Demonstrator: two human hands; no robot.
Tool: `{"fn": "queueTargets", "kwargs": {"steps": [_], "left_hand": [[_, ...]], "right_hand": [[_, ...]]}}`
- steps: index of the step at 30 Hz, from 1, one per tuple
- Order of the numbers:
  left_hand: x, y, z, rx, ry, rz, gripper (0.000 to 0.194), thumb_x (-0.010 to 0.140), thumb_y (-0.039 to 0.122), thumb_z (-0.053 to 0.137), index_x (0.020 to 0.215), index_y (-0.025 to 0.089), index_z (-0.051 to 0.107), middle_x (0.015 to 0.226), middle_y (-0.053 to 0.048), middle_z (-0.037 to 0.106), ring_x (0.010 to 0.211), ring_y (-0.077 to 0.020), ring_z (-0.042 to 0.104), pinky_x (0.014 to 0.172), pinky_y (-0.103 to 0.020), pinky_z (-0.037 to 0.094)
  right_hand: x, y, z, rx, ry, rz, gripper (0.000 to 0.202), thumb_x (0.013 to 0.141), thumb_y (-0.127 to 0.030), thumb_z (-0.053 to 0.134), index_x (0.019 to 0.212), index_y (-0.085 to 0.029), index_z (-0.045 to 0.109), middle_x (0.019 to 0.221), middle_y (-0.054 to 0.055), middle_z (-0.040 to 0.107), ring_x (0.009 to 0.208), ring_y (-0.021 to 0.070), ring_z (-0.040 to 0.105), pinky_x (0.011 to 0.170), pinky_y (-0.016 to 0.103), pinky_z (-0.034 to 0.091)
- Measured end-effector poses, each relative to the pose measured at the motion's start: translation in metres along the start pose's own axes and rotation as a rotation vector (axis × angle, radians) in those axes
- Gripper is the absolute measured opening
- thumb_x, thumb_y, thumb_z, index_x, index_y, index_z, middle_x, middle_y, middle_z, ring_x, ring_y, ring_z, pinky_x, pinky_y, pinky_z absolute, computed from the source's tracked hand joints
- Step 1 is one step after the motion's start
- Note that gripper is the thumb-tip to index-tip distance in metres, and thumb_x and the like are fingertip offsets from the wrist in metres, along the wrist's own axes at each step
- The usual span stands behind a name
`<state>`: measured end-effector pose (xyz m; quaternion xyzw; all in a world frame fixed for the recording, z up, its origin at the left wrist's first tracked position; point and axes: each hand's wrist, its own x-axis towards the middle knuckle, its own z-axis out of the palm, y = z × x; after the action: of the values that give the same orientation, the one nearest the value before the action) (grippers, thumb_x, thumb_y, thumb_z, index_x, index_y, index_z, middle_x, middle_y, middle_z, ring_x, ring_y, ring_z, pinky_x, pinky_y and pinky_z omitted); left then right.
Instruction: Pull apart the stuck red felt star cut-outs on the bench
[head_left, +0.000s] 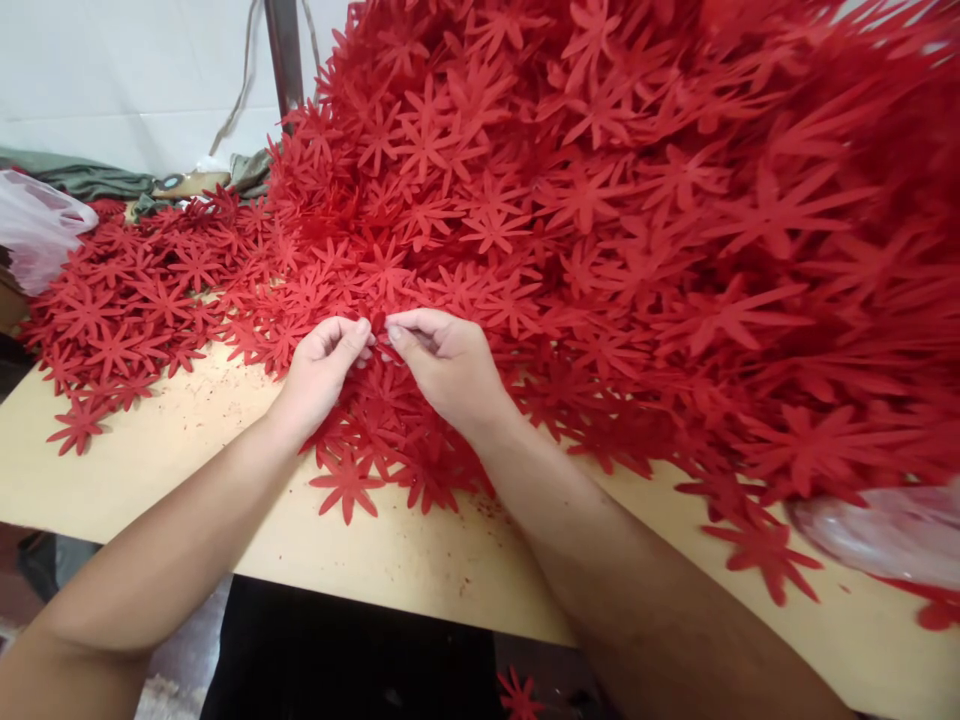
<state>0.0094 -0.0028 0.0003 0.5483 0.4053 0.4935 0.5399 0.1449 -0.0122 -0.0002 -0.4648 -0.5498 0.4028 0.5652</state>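
Note:
Between my two hands is a red flower-shaped cutout (379, 326), mostly hidden by the fingers. My left hand (328, 360) pinches it from the left with thumb and forefinger. From the other side my right hand (442, 355) grips it in the same way, its thumb and forefinger pressed together. Both hands hover just over the near edge of a tall heap of red flower-shaped cutouts (585, 195), each with several narrow petals. Below the hands, a loose cutout (348, 484) lies flat on the table.
A lower pile of red cutouts (127, 315) spreads at the left of the wooden table (180, 445). A white plastic bag (41, 230) stands at the far left, and clear plastic (885, 530) lies at the right. One cutout (519, 695) is below the table edge.

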Motion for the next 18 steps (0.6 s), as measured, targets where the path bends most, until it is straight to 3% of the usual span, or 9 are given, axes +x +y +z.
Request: {"fn": "queueTargets", "kwargs": {"steps": [4, 7, 10, 14, 18], "left_hand": [[0.0015, -0.0034, 0.0010, 0.055, 0.047, 0.113, 0.021, 0.068, 0.021, 0.072, 0.082, 0.017, 0.057, 0.078, 0.003, 0.058, 0.069, -0.0063, 0.052, 0.073, -0.020, 0.045], [0.0036, -0.0064, 0.0004, 0.125, 0.079, 0.156, 0.027, 0.067, 0.016, 0.070, 0.092, 0.017, 0.060, 0.091, -0.001, 0.062, 0.076, -0.0078, 0.055, 0.076, -0.022, 0.047], [0.0044, -0.0072, -0.0010, 0.180, 0.093, 0.154, 0.020, 0.067, 0.016, 0.068, 0.086, 0.017, 0.063, 0.087, -0.001, 0.065, 0.074, -0.0090, 0.056, 0.074, -0.024, 0.048], [0.0031, -0.0030, -0.0019, 0.202, 0.109, 0.134, 0.009, 0.065, 0.015, 0.068, 0.073, 0.016, 0.066, 0.071, 0.002, 0.066, 0.067, -0.0091, 0.058, 0.072, -0.024, 0.049], [0.0018, 0.0011, -0.0006, 0.139, 0.118, 0.067, 0.006, 0.062, 0.014, 0.071, 0.067, 0.015, 0.068, 0.067, 0.003, 0.067, 0.065, -0.0082, 0.058, 0.074, -0.024, 0.049]], "right_hand": [[0.0010, -0.0036, -0.0005, 0.158, 0.058, 0.092, 0.006, 0.073, -0.021, 0.062, 0.074, -0.020, 0.057, 0.067, -0.004, 0.056, 0.061, 0.0078, 0.053, 0.065, 0.025, 0.048], [-0.0008, -0.0062, 0.0006, 0.194, -0.001, 0.114, 0.016, 0.072, -0.029, 0.067, 0.072, -0.020, 0.054, 0.066, -0.005, 0.053, 0.060, 0.0064, 0.051, 0.063, 0.023, 0.047], [-0.0032, -0.0068, 0.0044, 0.213, -0.057, 0.115, 0.027, 0.065, -0.033, 0.074, 0.076, -0.020, 0.053, 0.071, -0.004, 0.055, 0.065, 0.0072, 0.053, 0.068, 0.024, 0.048], [-0.0042, -0.0036, 0.0089, 0.180, -0.015, 0.111, 0.029, 0.061, -0.022, 0.075, 0.081, -0.018, 0.054, 0.079, -0.002, 0.058, 0.074, 0.0086, 0.057, 0.076, 0.026, 0.048], [-0.0019, -0.0009, 0.0078, 0.161, 0.005, 0.107, 0.023, 0.061, -0.018, 0.073, 0.075, -0.017, 0.054, 0.068, -0.004, 0.057, 0.064, 0.0077, 0.055, 0.066, 0.026, 0.046]]}}
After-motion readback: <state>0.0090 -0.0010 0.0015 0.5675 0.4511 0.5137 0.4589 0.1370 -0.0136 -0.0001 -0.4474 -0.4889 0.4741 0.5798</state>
